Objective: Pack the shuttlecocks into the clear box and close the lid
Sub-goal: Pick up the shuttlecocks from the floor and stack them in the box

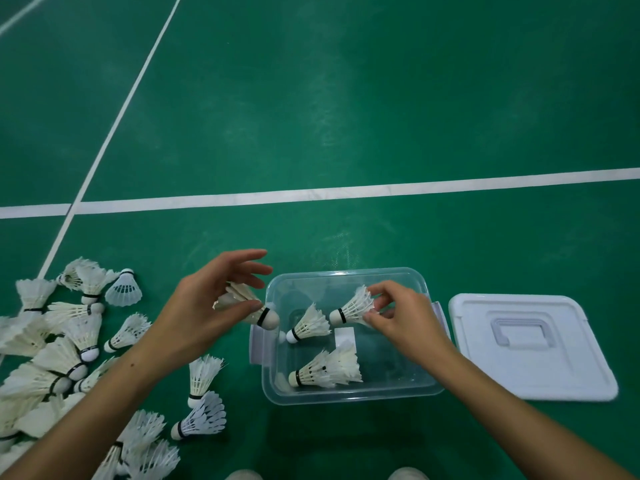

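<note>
**Both hands carry a shuttlecock at the box**

From my head view, the pile [52,348] of shuttlecocks runs off the left and bottom edges of the picture, so I cannot count it. My own forearms cover part of it. Two pale shapes at the bottom edge are cut off; I cannot say what they are. The black bands on the corks are too small for me to read any writing, and a white patch [345,337] on the box floor looks like a label but shows no legible text.

The box [349,396] sits open on the green floor, just this side of the white court line [346,192]. Inside it lie two shuttlecocks: one [309,323] near the left wall, cork pointing left, and one [325,369] near the front wall, which may be two nested together; I cannot tell.

My left hand [207,306] pinches a shuttlecock [258,311] between thumb and fingers, cork hanging over the box's left rim, the other fingers spread. My right hand [398,317] pinches another shuttlecock [353,306] by its feather skirt above the box's far half, cork pointing left.

The white lid [530,344] lies flat on the floor just right of the box, handle side up.
</note>
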A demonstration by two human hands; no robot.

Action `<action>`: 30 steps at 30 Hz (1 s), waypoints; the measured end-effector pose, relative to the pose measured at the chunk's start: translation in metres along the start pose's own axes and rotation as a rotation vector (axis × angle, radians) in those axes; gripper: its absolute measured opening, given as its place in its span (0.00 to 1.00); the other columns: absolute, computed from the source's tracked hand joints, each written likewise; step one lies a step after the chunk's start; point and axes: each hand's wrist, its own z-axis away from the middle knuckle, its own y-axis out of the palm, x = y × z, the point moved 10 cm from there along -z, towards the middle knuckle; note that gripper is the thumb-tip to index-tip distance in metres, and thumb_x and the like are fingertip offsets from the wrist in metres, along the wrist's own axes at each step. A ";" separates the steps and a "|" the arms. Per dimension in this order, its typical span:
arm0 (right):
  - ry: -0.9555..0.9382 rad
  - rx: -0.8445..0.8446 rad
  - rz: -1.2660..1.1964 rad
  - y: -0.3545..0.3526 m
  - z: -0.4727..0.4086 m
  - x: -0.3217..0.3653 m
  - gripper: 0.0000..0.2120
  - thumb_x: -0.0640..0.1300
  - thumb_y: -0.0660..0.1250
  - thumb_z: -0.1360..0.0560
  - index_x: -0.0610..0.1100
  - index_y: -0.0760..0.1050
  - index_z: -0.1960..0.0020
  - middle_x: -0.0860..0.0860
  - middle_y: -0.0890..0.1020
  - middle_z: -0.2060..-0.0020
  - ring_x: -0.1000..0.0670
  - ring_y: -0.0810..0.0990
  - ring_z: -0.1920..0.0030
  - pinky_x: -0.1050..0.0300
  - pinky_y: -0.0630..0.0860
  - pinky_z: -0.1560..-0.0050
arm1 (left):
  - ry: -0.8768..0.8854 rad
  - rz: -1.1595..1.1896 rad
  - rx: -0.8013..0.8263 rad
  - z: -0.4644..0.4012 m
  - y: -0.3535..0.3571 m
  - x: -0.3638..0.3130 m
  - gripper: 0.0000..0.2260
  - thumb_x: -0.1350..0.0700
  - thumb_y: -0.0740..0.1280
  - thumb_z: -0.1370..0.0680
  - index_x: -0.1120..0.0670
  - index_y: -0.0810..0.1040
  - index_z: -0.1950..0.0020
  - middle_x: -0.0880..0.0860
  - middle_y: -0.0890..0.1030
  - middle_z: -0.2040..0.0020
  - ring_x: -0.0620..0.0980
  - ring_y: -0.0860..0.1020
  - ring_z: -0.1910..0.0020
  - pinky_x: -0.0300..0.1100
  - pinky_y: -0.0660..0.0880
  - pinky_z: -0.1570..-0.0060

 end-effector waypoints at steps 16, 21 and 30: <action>0.090 0.224 0.044 0.089 -0.023 -0.005 0.19 0.42 0.78 0.23 0.44 0.79 0.34 0.53 0.83 0.51 0.55 0.82 0.52 0.69 0.75 0.57 | 0.037 -0.068 0.077 0.009 0.019 -0.001 0.28 0.67 0.72 0.21 0.46 0.74 0.26 0.44 0.82 0.33 0.51 0.82 0.36 0.46 0.79 0.39; 0.110 0.235 -0.058 0.079 -0.021 -0.004 0.22 0.44 0.79 0.25 0.42 0.80 0.34 0.54 0.86 0.51 0.57 0.85 0.50 0.68 0.79 0.50 | 0.010 -0.054 0.131 0.002 0.029 -0.002 0.35 0.66 0.78 0.25 0.39 0.72 0.26 0.45 0.80 0.32 0.48 0.82 0.36 0.45 0.79 0.46; -0.035 0.472 -0.751 0.032 0.019 0.074 0.25 0.36 0.76 0.22 0.46 0.76 0.28 0.53 0.81 0.31 0.45 0.85 0.37 0.46 0.82 0.36 | 0.015 0.080 0.360 -0.020 0.069 -0.028 0.47 0.62 0.79 0.26 0.31 0.58 0.18 0.54 0.69 0.21 0.49 0.80 0.31 0.48 0.78 0.43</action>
